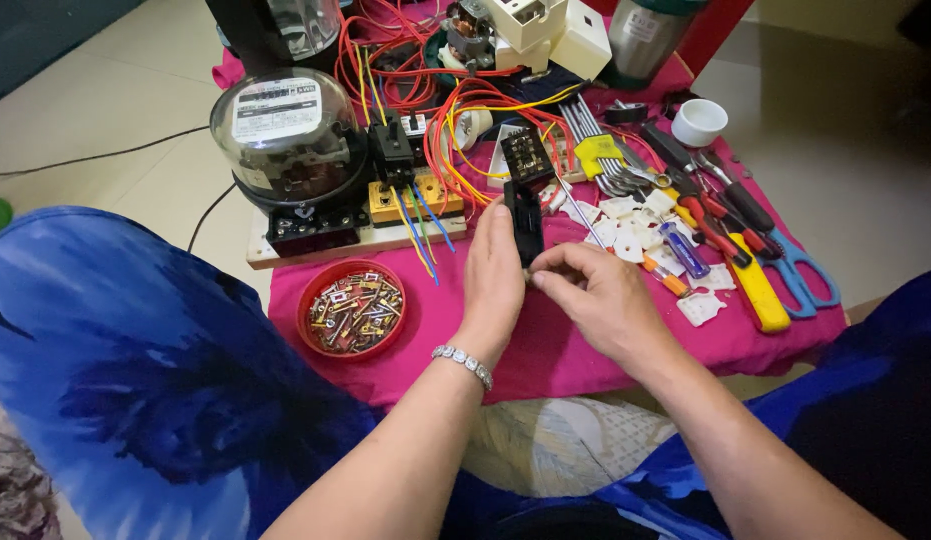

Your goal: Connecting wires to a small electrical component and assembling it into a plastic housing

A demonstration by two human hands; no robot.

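The left hand (492,278) is closed round a black part (526,200), an upright blocky piece w/ a grid-like head, holding it by the lower half. The right hand (597,297) sits just beside it, thumb and fingers pinched narrow at the part's lower edge; whatever they pinch is too small to tell. A thin metal shaft (575,208) runs up from the right fingers toward the tools, maybe a screwdriver, can't confirm.

Taking the black part as landmark: it's raised over a pink cloth (545,350), in front of a board (285,250). Left of the part, on the board, a round glass-domed meter (285,135), and between meter and part a black breaker (392,152) w/ red, yellow and blue wires (455,150) looping behind. Below-left of the part, a red bowl (352,309) full of small screws and metal bits. Right of it, scattered white plastic pieces (625,225), a set of hex keys (590,130) in a yellow holder, pliers, a yellow utility knife (760,295) and blue-handled scissors (805,275). Further back-right, a small white cup (699,121).

Progress, as a judgement: the part is off the board and in hand, so work looks mid-way. It isn't mounted or wired; no wire reaches it. Board already carries meter and breaker w/ wiring. Loose white pieces and a full screw bowl suggest plenty left to fit.
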